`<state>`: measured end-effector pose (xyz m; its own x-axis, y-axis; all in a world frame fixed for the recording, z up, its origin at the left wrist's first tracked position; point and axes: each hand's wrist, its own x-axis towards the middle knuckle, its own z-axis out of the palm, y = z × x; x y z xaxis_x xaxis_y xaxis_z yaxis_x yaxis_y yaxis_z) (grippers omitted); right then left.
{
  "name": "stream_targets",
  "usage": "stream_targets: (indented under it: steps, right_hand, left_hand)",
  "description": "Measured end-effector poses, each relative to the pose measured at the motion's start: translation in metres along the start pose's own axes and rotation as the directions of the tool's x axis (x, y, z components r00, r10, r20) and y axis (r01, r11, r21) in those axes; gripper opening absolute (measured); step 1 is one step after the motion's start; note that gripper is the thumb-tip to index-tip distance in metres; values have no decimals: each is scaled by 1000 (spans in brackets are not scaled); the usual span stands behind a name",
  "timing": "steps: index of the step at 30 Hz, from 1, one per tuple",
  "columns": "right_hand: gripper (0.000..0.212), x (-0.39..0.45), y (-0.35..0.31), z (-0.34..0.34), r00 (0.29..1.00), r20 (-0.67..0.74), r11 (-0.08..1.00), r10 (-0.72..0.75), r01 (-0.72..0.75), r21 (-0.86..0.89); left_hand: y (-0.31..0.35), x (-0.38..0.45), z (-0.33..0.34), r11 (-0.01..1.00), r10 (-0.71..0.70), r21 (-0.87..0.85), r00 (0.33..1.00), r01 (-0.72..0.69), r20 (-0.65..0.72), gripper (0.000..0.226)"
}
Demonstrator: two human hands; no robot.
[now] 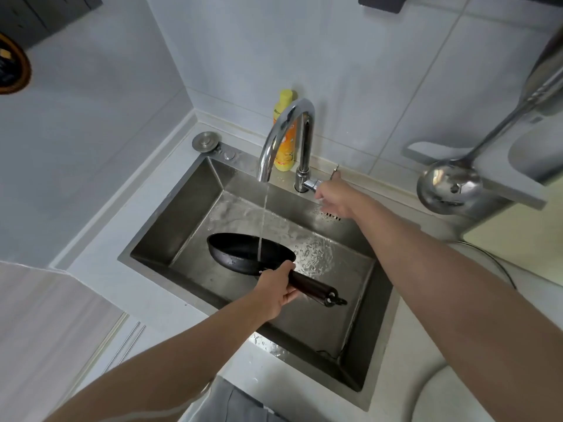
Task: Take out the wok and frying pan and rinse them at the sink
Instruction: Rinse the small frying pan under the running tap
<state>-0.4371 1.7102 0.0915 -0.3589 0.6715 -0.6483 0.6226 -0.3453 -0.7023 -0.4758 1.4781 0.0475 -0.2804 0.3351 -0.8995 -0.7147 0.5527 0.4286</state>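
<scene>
Black frying pan [248, 252] tilted, wet, under tap stream.

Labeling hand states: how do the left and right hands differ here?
The left hand grips the frying pan by its dark handle, low over the sink; the right hand reaches farther back and holds the faucet lever. The left carries a load under the stream; the right works a fixed control. Both are bare, fingers curled round something.

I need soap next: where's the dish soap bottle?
The yellow dish soap bottle stands upright on the ledge behind the sink, against the wall tiles, partly hidden by the chrome faucet.
</scene>
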Motion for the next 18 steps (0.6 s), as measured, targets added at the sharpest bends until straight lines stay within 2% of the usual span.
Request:
stream_targets:
  steps: [2,3,4,6,7,8,11,14,16,18]
  right_hand:
    - [81,-17,-3,-5,998,58,995,32,-26,-95]
    - [67,-33,-2,-5,984,164,986,62,-35,-164]
    - [58,-51,4,0,936,333,968,110,-25,-248]
    - [60,-88,24,14,749,607,910,267,11,-415]
    - [57,-104,36,25,684,646,876,340,20,-483]
    - [46,-115,49,34,670,639,856,377,13,-518]
    - [14,-133,81,57,742,578,876,341,-27,-481]
    - [15,-146,99,67,832,531,903,160,94,-419]
    - [23,-155,98,64,824,546,941,155,47,-337]
    - [21,-165,91,52,782,597,962,179,-11,-274]
  left_hand:
    - [-4,1,1,999,-3,34,1000,3,-13,21]
    - [-5,1,3,998,1,62,1000,0,-20,19]
    - [-6,1,4,996,8,88,999,-5,-35,17]
    - [-9,0,5,990,33,136,997,-23,-69,20]
    - [-10,0,4,987,52,157,994,-36,-100,23]
    - [-11,0,2,981,65,187,989,-40,-132,26]
    - [-11,0,-7,971,106,234,969,-53,-221,38]
    - [-8,-9,-8,952,151,297,955,-71,-254,45]
    - [-5,-25,-6,939,203,326,944,-112,-260,38]
    - [-3,-44,-4,931,232,333,949,-153,-212,32]
